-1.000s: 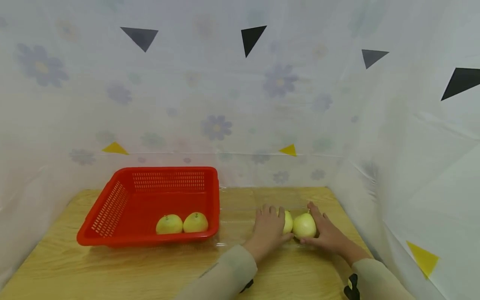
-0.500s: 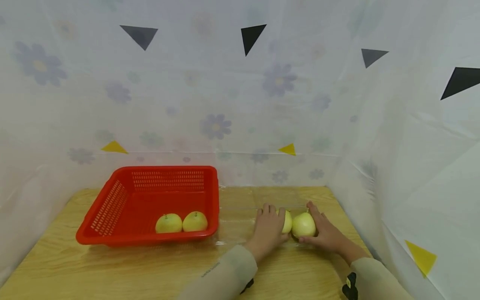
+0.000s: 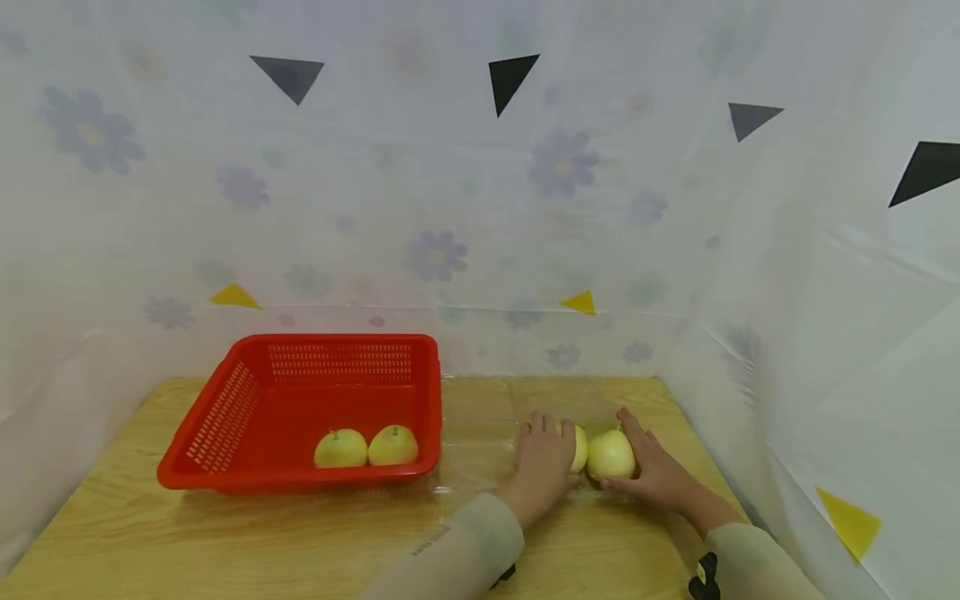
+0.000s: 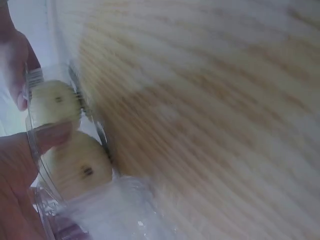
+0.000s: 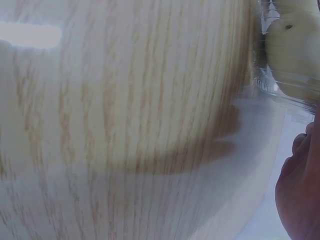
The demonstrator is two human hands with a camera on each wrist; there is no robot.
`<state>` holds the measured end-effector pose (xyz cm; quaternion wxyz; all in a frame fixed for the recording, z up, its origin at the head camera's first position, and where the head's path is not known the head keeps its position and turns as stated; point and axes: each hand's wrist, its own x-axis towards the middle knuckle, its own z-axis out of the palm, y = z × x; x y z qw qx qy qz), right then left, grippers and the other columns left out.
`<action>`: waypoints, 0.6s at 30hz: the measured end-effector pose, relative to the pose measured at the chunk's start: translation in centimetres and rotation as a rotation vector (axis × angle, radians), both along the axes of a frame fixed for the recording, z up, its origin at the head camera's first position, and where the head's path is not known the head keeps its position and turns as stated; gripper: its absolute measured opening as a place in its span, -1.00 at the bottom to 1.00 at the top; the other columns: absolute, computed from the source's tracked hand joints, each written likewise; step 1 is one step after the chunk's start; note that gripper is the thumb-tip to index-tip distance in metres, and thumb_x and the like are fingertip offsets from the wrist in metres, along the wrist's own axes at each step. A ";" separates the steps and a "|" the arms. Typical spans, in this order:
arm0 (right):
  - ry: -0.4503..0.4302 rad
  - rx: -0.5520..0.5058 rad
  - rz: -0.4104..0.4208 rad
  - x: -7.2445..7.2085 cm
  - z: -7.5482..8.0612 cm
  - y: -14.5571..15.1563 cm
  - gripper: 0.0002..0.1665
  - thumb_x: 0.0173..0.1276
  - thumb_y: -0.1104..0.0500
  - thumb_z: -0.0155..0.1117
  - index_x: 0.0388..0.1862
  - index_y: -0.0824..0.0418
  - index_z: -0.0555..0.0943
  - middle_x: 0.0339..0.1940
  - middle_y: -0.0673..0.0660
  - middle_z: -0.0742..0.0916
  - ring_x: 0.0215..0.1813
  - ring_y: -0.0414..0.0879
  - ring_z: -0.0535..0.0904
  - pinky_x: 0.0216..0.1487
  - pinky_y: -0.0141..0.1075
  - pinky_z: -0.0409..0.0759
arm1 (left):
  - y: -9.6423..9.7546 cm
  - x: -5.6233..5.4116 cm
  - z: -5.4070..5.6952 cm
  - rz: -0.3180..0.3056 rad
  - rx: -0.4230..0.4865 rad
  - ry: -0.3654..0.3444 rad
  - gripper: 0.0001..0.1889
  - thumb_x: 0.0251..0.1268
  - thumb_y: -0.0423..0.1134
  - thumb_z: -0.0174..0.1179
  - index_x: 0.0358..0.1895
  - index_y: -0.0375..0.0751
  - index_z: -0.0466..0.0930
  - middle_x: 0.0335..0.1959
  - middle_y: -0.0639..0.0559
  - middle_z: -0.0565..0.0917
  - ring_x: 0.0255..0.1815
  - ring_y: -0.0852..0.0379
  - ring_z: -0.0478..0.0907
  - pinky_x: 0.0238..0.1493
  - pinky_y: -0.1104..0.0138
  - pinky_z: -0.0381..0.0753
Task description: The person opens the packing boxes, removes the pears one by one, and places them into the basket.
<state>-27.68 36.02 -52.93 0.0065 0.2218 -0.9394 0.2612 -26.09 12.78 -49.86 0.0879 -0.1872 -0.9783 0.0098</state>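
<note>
Two pale yellow-green pears sit side by side in a clear plastic box [image 4: 127, 210] on the right half of the table. My left hand [image 3: 542, 467] curls over the left pear [image 3: 581, 448] and covers much of it; in the left wrist view its thumb lies against the fruit. With thumb in front and fingers behind, my right hand [image 3: 656, 472] holds the right pear [image 3: 611, 456] at the box's right end. The right wrist view catches only part of this hand, beside the box's clear wall.
A red plastic basket [image 3: 300, 481] with slotted sides stands on the left, two more pears [image 3: 341, 450] near its front wall. It stands close to the box's left end. Behind the wooden table [image 3: 300, 550] hangs a flowered white sheet [image 3: 337, 183], which also closes in the sides.
Both hands stay at the two pears. The left thumb has drawn back slightly from the gap between them; the whole head view has shifted a little.
</note>
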 end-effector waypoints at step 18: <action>-0.021 0.005 0.002 0.1 0.2 0.0 0.39 0.21 -0.21 0.43 0.65 0.16 -0.32 0.62 0.40 0.03 0.57 0.40 0.00 0.43 0.41 -0.05 | -0.7 -0.3 -0.3 -0.099 0.225 0.068 0.03 0.03 0.29 0.38 0.53 -0.11 0.15 0.12 -0.02 0.50 0.15 0.09 0.39 0.29 0.29 0.40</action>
